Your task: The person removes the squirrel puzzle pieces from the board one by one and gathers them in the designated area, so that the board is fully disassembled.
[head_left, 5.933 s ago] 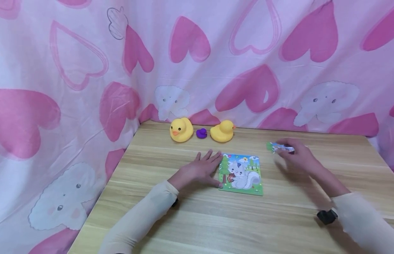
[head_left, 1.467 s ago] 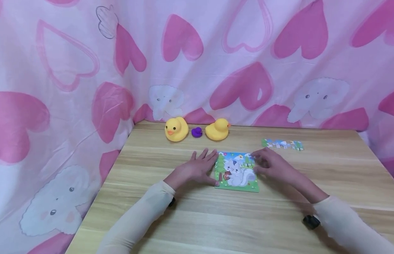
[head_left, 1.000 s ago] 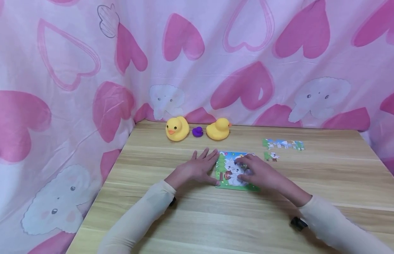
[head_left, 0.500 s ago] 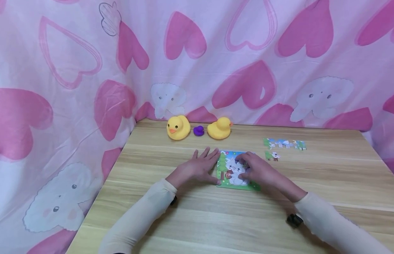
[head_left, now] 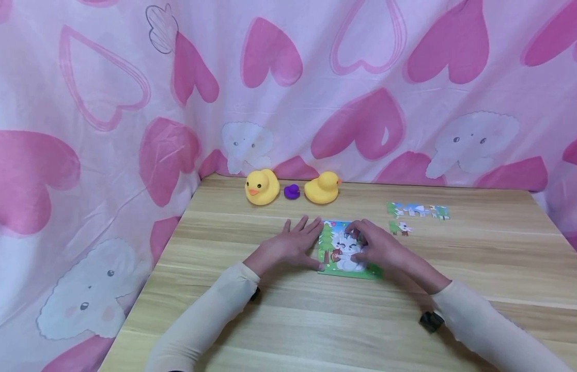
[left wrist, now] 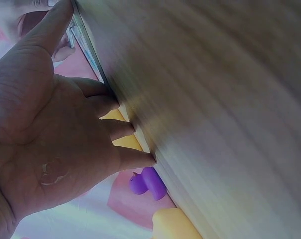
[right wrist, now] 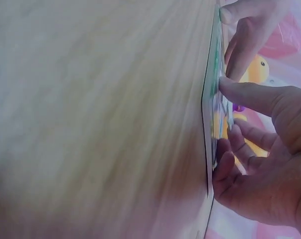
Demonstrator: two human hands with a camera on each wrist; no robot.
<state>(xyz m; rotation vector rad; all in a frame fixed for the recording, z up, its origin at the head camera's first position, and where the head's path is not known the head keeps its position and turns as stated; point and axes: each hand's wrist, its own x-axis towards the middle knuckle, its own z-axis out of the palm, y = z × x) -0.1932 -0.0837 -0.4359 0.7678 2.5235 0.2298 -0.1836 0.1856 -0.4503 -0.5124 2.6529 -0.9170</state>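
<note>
A square jigsaw puzzle [head_left: 327, 243] with a white squirrel, green trees and blue sky lies flat at the middle of the table. Fingers spread and straight, my left hand [head_left: 290, 247] rests along its left edge, thumb at the lower left corner. My right hand [head_left: 381, 247] is over the puzzle's right half, hiding much of it. Between its thumb and fingers it pinches a puzzle piece [right wrist: 229, 115], whose edge stands up from the board in the right wrist view. Right of the puzzle lie a row of joined pieces [head_left: 416, 210] and a smaller cluster of pieces [head_left: 401, 228].
Two yellow rubber ducks, one on the left [head_left: 262, 188] and one on the right [head_left: 322, 189], stand at the back of the wooden table [head_left: 288, 320]. A small purple duck [head_left: 292, 192] sits between them. Pink heart-patterned cloth [head_left: 279, 119] hangs behind and at the left.
My right hand has moved left from the pieces at the right onto the puzzle, and its fingers now work at the squirrel. The small cluster beneath the row has come into view. My left hand stays put.
</note>
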